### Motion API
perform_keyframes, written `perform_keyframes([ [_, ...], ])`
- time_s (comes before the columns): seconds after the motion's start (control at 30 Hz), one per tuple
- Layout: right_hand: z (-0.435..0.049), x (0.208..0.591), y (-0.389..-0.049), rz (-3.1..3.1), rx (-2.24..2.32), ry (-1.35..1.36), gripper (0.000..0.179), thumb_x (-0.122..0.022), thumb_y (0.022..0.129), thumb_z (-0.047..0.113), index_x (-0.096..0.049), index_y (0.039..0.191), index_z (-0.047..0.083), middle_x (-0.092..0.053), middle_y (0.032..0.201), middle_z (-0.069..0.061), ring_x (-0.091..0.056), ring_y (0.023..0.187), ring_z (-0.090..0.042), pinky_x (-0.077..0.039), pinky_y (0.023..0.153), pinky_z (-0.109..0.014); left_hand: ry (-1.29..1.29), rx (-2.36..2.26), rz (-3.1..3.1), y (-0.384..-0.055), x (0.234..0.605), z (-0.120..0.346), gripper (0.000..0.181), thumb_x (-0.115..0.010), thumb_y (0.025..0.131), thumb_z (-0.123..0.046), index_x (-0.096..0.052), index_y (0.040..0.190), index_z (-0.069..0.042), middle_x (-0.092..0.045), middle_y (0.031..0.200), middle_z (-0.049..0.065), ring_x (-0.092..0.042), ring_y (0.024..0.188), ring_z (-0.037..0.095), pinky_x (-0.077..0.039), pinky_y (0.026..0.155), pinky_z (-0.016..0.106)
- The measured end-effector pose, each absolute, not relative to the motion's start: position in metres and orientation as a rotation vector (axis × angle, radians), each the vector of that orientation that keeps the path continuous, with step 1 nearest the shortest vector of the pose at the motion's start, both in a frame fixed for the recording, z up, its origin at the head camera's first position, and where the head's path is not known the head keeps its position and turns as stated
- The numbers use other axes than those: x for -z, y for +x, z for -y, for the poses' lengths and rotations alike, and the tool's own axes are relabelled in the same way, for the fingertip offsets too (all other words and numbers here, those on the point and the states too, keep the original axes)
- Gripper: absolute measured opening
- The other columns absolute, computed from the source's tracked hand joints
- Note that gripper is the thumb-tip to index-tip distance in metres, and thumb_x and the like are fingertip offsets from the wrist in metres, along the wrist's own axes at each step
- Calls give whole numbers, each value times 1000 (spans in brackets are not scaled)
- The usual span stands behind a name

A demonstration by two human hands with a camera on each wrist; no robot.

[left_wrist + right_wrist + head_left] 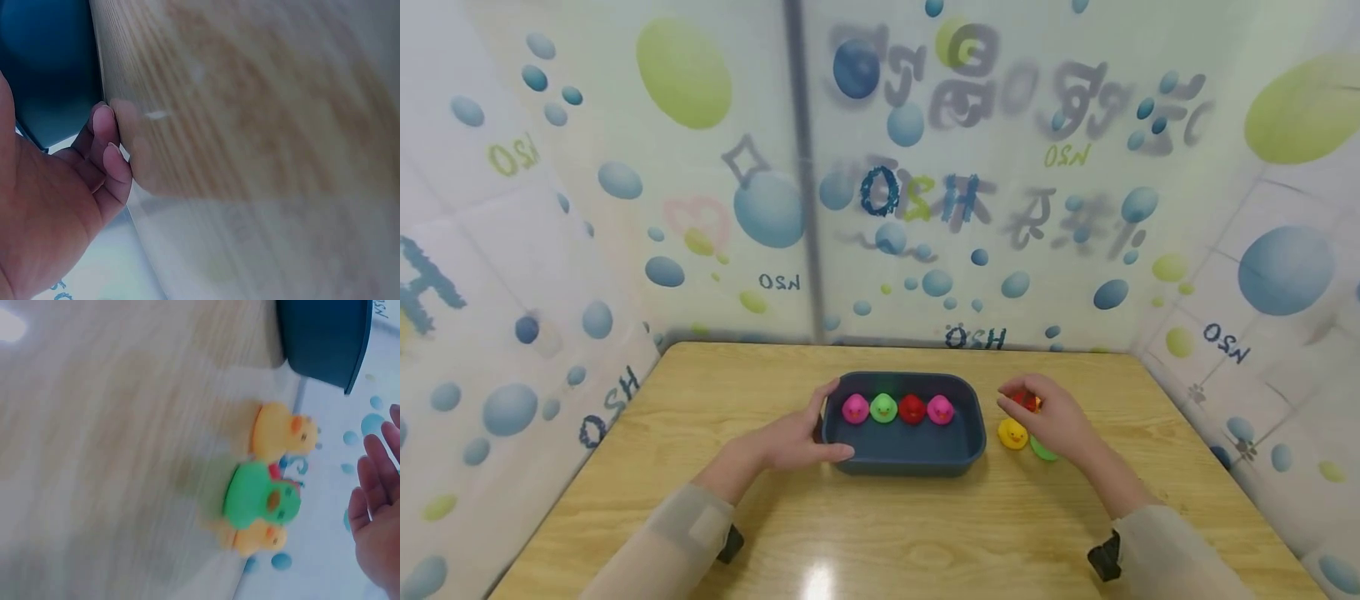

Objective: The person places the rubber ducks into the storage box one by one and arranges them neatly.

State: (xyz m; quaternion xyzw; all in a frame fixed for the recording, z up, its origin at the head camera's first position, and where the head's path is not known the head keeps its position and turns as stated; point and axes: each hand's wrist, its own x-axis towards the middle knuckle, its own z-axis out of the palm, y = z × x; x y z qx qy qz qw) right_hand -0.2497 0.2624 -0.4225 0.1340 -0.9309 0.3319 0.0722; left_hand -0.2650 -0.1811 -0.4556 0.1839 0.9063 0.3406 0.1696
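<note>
1. At the middle of the surface (925,533) stands a blue tray (904,469), which I take as the clock centre for the head view

2. Along its twelve o'clock side, inside, four ducks sit in one row; going towards three o'clock they are the first pink duck (855,408), the inner green duck (883,408), the inner red duck (912,409) and the second pink duck (940,409)

3. At nine o'clock the left hand (790,437) grips the tray's end, its thumb at the rim and its fingers bent around the outer wall

4. Outside the tray, near three o'clock, is a small group: the near yellow duck (1012,434), the outer green duck (1043,449), the outer red duck (1022,400) and, visible in the right wrist view, the far yellow duck (259,537)

5. Over this group the right hand (1060,421) has its fingers released and softly curved, apparently around nothing; whether they touch the outer red duck, I cannot tell

6. In my judgement, the step in hand is reaching for one loose duck, and the next move calls for a gentle pinch which does not push its neighbours
</note>
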Motion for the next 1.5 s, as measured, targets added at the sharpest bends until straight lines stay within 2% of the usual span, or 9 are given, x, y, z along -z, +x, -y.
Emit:
perform_keyframes([
  [0.27, -303, 427, -228, 2828, -979, 405, 22, -76, 106, 26, -76, 122, 12, -74, 118, -2, -60, 95, -15, -53, 76, -27, 508, -954, -2575, -266, 456, 181, 122, -79, 92, -69, -1, 177, -30, -58, 157, 23, -62, 135, 32, -45, 123, 59],
  [0.4, -320, 431, -221, 2874, -995, 403, 25, -76, 106, 26, -75, 126, 10, -73, 124, -7, -62, 95, -11, -53, 75, -25, 498, -948, -2577, -267, 455, 180, 121, -78, 92, -69, -1, 177, -30, -56, 160, 23, -60, 139, 33, -44, 124, 59],
  [0.6, -335, 439, -214, 2936, -1049, 462, 33, -82, 100, 20, -72, 130, 9, -66, 133, -18, -66, 96, -10, -55, 73, -25, 488, -950, -2573, -266, 454, 180, 121, -79, 93, -67, -1, 177, -30, -56, 160, 24, -60, 139, 34, -44, 124, 60],
  [0.8, -341, 447, -214, 2997, -1088, 478, 40, -83, 99, 17, -68, 134, 7, -67, 138, -18, -67, 99, -10, -56, 75, -25, 495, -958, -2567, -266, 455, 181, 121, -79, 93, -66, 0, 177, -29, -58, 158, 23, -61, 136, 32, -45, 123, 59],
  [1.03, -341, 453, -216, 3023, -1056, 435, 41, -83, 99, 17, -67, 135, 8, -70, 134, -13, -68, 100, -13, -58, 73, -25, 495, -965, -2562, -266, 455, 181, 120, -79, 94, -66, 0, 177, -30, -58, 158, 23, -62, 136, 32, -44, 124, 58],
  [1.23, -338, 454, -218, 3033, -1007, 397, 34, -81, 101, 18, -69, 132, 10, -72, 127, -9, -68, 101, -18, -57, 74, -25, 484, -957, -2568, -268, 456, 180, 119, -78, 93, -67, -1, 177, -32, -53, 164, 24, -58, 143, 35, -42, 126, 59],
  [1.5, -335, 454, -215, 2966, -933, 390, 34, -82, 101, 19, -69, 132, 10, -73, 125, -5, -62, 92, -7, -54, 72, -24, 480, -939, -2573, -268, 456, 182, 120, -78, 92, -70, -1, 177, -32, -53, 163, 25, -57, 146, 39, -42, 126, 60],
])
